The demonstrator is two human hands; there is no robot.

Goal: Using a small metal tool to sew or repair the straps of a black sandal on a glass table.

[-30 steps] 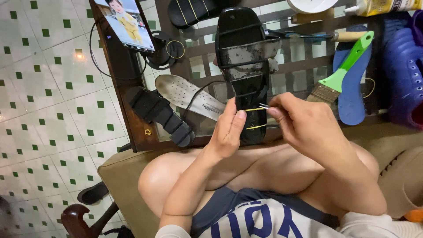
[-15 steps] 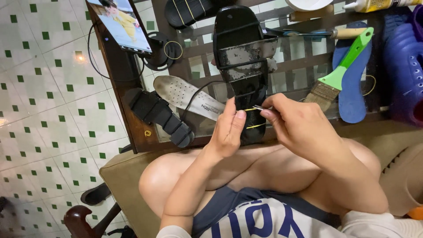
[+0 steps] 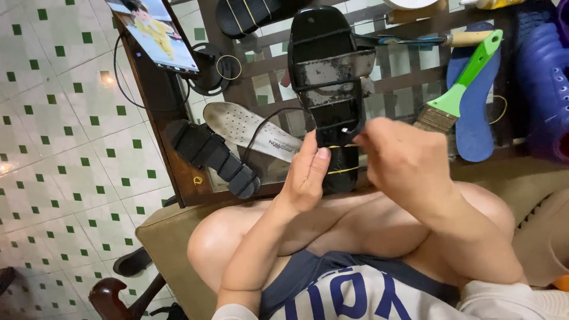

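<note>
A black sandal (image 3: 328, 65) with a worn grey strap lies lengthwise over the slatted wooden table (image 3: 178, 172), its heel toward me. My left hand (image 3: 308, 175) grips the sandal's heel end from the left side, thumb up along its edge. My right hand (image 3: 397, 160) pinches a thin black back strap (image 3: 349, 131) at the heel. Yellow rubber bands (image 3: 341, 170) wrap across the heel. I cannot see what else the right fingers hold.
A grey perforated insole (image 3: 249, 127) and a ridged black sole piece (image 3: 210, 157) lie left of the sandal. A green-handled brush (image 3: 456, 98) rests on a blue insole (image 3: 474, 118). A phone (image 3: 157, 32) stands at the table's left. Blue clogs (image 3: 542, 77) sit right.
My right hand has moved up and left along the heel, from the yellow bands to the black back strap. The left hand keeps its hold on the heel.
</note>
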